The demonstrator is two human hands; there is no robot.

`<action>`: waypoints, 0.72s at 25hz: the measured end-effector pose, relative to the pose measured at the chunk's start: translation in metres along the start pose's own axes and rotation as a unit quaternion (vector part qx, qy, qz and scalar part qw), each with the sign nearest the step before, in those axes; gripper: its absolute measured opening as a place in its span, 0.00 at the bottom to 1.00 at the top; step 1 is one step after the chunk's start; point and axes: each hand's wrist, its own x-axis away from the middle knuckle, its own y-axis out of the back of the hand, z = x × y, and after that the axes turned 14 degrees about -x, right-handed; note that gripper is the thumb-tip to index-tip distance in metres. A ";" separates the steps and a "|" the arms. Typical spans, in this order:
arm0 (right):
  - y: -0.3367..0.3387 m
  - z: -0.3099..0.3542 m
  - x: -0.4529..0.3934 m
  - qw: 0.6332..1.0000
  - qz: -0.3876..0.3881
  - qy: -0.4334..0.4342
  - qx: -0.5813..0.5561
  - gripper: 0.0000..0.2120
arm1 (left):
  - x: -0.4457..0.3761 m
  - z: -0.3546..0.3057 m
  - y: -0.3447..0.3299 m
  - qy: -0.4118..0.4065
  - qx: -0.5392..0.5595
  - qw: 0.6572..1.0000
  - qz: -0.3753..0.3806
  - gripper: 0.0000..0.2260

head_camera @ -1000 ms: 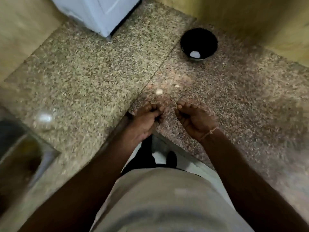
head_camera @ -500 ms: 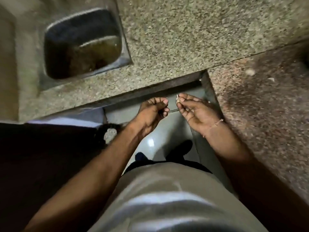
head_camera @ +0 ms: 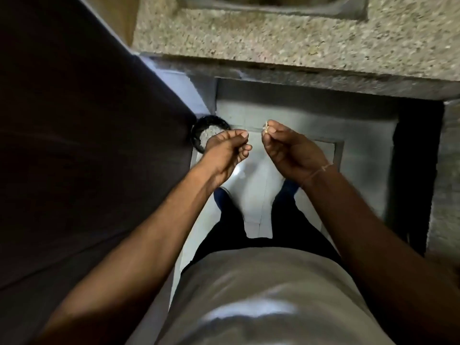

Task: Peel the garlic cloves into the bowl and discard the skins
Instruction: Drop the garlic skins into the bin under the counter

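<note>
Skin: small pale papery garlic scrap (head_camera: 265, 127), pinched in right hand (head_camera: 292, 151).
Left hand (head_camera: 227, 150): curled, apparently empty.
Risk: scrap (feather-light) drifting past round black floor bin (head_camera: 202, 135), landing on tiles.

We saw a speckled beige-and-grey granite counter (head_camera: 249, 43), a pale grey glossy floor (head_camera: 256, 175), a black-rimmed bin (head_camera: 199, 130), a light grey shirt (head_camera: 261, 295), and black trousers (head_camera: 231, 220).
</note>
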 end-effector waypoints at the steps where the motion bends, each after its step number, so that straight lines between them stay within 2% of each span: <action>1: -0.004 -0.018 -0.007 1.000 0.004 -0.018 -0.002 0.10 | -0.004 0.004 0.015 0.003 0.018 1.000 -0.015 0.02; 5: -0.006 -0.070 -0.055 0.995 0.012 -0.083 0.052 0.18 | -0.040 0.040 0.062 0.024 0.086 0.992 -0.088 0.03; 7: 0.006 -0.085 -0.095 0.993 -0.013 -0.092 0.073 0.16 | -0.070 0.064 0.073 0.039 0.122 0.986 -0.109 0.03; 10: 0.038 -0.107 -0.175 0.988 -0.037 -0.088 0.121 0.10 | -0.136 0.103 0.085 0.049 0.197 0.967 -0.151 0.03; 13: 0.076 -0.131 -0.270 0.981 -0.044 -0.079 0.172 0.10 | -0.219 0.147 0.104 0.036 0.252 0.946 -0.199 0.06; 16: 0.106 -0.151 -0.355 0.969 -0.037 -0.045 0.239 0.09 | -0.291 0.184 0.126 0.009 0.267 0.933 -0.242 0.04; 18: 0.119 -0.163 -0.410 0.948 -0.016 -0.008 0.317 0.09 | -0.335 0.204 0.139 -0.005 0.249 0.934 -0.254 0.04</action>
